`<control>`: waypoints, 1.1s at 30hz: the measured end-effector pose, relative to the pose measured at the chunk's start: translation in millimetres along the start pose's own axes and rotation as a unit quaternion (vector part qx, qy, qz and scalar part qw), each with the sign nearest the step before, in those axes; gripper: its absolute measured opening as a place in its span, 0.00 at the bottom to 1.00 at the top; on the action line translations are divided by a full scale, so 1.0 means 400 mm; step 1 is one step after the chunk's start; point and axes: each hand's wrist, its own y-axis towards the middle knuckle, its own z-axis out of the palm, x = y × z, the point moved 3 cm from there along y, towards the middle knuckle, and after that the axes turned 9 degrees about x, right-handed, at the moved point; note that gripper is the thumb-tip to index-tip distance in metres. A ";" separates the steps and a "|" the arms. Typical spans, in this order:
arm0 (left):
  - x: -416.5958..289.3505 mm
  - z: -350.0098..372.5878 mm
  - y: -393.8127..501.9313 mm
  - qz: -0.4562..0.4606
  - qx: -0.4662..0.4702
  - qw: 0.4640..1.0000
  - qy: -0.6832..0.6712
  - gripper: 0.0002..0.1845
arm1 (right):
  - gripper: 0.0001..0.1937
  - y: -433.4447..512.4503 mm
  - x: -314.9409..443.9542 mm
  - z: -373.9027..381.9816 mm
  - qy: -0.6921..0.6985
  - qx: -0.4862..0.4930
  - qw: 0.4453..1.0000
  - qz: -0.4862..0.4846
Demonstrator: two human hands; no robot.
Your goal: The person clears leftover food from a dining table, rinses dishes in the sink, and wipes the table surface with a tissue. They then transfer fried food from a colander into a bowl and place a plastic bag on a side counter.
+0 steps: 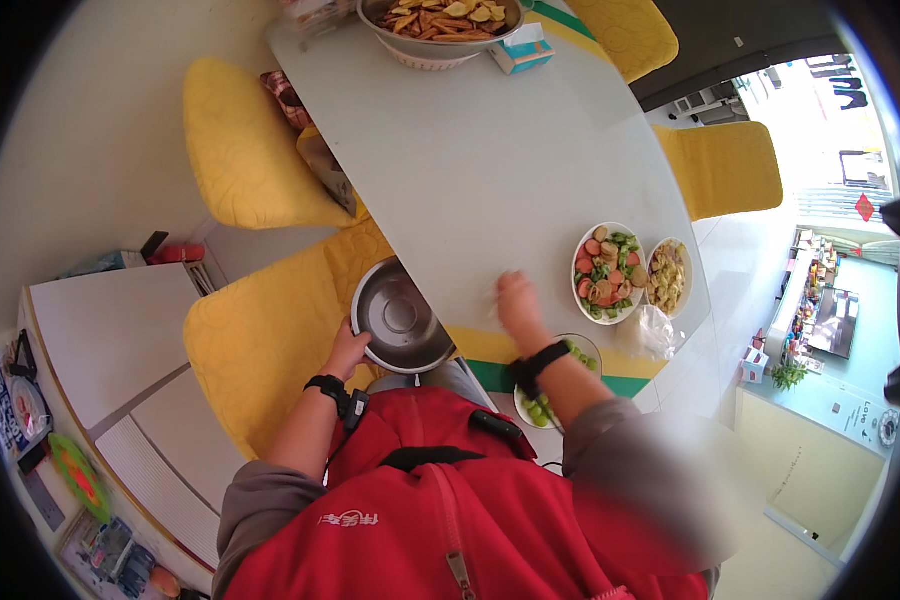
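My left hand grips the rim of a stainless steel bowl, tilted at the table's edge above my lap; no contents show inside it. Over the frosted tabletop my right hand is blurred, its fingers curled downward; whether it holds something cannot be made out. Just right of that hand stands a white plate of sliced sausage and green peppers. Beneath my right wrist is a bowl of green grapes, partly hidden by the forearm.
A second plate of cooked food and a crumpled clear plastic bag are near the table's right edge. At the far end are a large metal basin of fried strips and a tissue box. Yellow padded chairs flank the table.
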 end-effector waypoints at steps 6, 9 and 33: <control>-0.041 0.022 -0.002 -0.016 0.015 0.999 0.033 0.30 | 0.06 0.056 0.074 -0.021 0.294 0.076 0.952 -0.048; -0.053 0.027 -0.016 -0.019 0.022 0.999 0.032 0.30 | 0.04 0.152 -0.011 -0.120 0.249 -0.129 0.956 0.082; -0.043 -0.008 -0.001 -0.055 0.028 0.996 0.069 0.30 | 0.04 0.149 -0.039 -0.045 0.287 -0.113 0.949 0.062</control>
